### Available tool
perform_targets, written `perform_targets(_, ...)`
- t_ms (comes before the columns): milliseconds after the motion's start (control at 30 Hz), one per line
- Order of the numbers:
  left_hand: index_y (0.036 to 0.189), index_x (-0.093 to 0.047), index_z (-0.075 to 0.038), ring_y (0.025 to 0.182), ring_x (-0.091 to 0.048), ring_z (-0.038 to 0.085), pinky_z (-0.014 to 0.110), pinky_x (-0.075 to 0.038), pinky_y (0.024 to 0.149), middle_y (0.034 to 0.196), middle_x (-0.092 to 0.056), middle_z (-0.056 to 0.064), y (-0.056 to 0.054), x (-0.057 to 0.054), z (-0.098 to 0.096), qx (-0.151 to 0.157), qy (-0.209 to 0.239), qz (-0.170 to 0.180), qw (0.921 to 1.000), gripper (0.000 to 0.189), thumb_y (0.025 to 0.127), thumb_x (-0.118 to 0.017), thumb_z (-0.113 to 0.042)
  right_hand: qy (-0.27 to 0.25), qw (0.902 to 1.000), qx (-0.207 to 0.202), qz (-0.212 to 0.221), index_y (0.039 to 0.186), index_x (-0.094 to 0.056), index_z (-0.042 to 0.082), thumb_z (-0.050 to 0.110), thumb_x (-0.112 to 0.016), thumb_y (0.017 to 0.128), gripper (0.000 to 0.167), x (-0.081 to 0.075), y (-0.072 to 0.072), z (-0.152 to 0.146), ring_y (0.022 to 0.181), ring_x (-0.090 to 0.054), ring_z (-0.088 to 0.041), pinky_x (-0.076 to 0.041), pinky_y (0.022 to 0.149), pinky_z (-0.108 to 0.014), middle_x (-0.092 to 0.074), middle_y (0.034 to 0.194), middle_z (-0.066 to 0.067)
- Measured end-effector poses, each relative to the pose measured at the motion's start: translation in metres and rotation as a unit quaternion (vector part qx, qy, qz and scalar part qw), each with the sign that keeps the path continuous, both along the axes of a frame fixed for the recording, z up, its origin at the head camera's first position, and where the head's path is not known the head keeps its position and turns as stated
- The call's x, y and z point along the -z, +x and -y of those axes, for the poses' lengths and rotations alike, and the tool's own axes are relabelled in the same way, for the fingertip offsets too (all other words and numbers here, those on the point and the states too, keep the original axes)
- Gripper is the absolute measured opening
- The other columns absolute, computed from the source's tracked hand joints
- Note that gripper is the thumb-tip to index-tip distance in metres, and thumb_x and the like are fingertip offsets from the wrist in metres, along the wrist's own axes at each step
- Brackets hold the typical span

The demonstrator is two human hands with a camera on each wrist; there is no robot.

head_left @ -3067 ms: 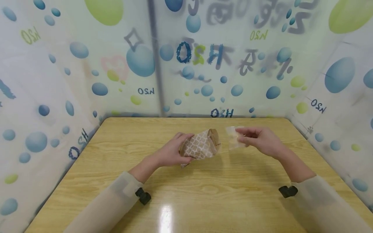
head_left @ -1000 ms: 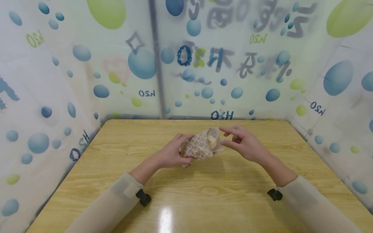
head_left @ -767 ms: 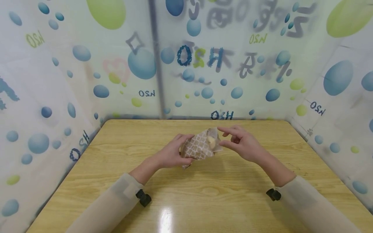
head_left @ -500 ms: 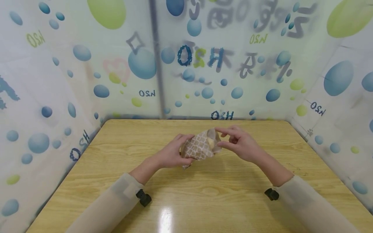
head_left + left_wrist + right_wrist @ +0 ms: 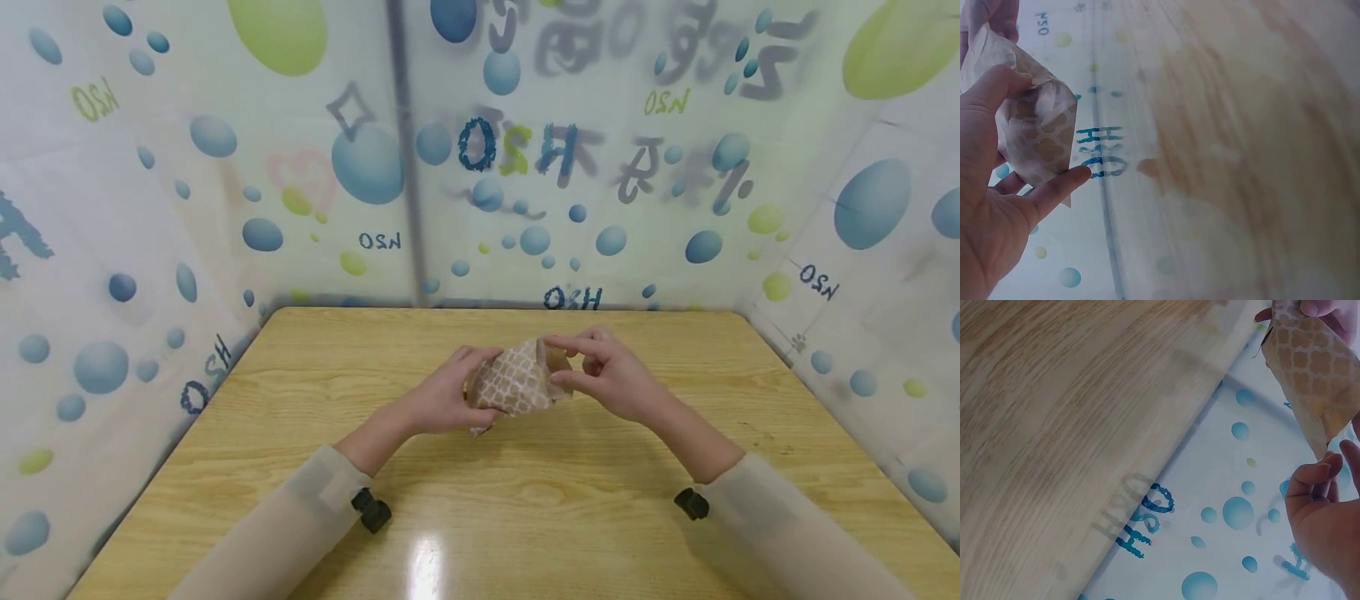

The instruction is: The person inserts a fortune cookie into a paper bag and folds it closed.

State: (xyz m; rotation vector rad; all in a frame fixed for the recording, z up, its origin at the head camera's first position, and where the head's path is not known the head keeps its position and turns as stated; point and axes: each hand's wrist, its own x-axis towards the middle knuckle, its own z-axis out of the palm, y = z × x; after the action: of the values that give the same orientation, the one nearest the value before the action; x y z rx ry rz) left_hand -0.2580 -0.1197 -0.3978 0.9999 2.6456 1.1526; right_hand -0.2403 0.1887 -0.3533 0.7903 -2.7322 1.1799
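A brown paper bag (image 5: pixel 510 383) with a white lattice pattern lies on its side in the air over the table, its mouth facing right. My left hand (image 5: pixel 438 398) grips its closed end, thumb in front and fingers behind. At the mouth is my right hand (image 5: pixel 618 379), index fingertip at the upper rim and thumb lower down, with a gap between them. The right wrist view has the bag (image 5: pixel 1316 369) narrowing to a corner right by the right hand's fingertips (image 5: pixel 1329 464). The clear packet with pale contents from earlier frames is hidden.
The wooden table (image 5: pixel 510 517) spreads beneath both hands. A white curtain (image 5: pixel 480 225) printed with blue and green drops stands along the back and both sides. Black camera mounts (image 5: pixel 371 510) sit at the sleeve cuffs.
The right hand brought the clear packet leftward to the bag's mouth, and the packet has gone out of sight inside. Its fingers have moved in to the rim. The left hand stays put.
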Motion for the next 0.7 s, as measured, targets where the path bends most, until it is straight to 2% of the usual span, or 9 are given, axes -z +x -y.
perform_targets(367, 0.169, -0.040, -0.015, 0.140, -0.054, 0.031, 0.054, -0.050, 0.118, 0.156, -0.048, 0.016, -0.0016, 0.0017, -0.0012, 0.001, -0.013, -0.005, 0.9999, 0.091, 0.092, -0.088, -0.025, -0.002, 1.0000, 0.005, -0.004, 0.150, -0.070, 0.018, 0.019, -0.082, 0.098, 0.054, 0.0042, 0.0002, 0.0033, 0.078, -0.042, -0.019, -0.043, 0.066, -0.027, -0.050, 0.113, -0.009)
perform_targets(700, 0.169, -0.039, -0.014, 0.140, -0.054, 0.032, 0.055, -0.049, 0.119, 0.156, -0.048, 0.017, -0.0003, 0.0003, -0.0022, -0.001, -0.018, -0.007, 0.9998, 0.091, 0.092, -0.088, -0.026, 0.006, 0.9999, 0.009, -0.009, 0.151, -0.069, 0.017, 0.018, -0.083, 0.098, 0.054, 0.0033, 0.0002, 0.0041, 0.077, -0.043, -0.019, -0.043, 0.067, -0.027, -0.051, 0.113, -0.009)
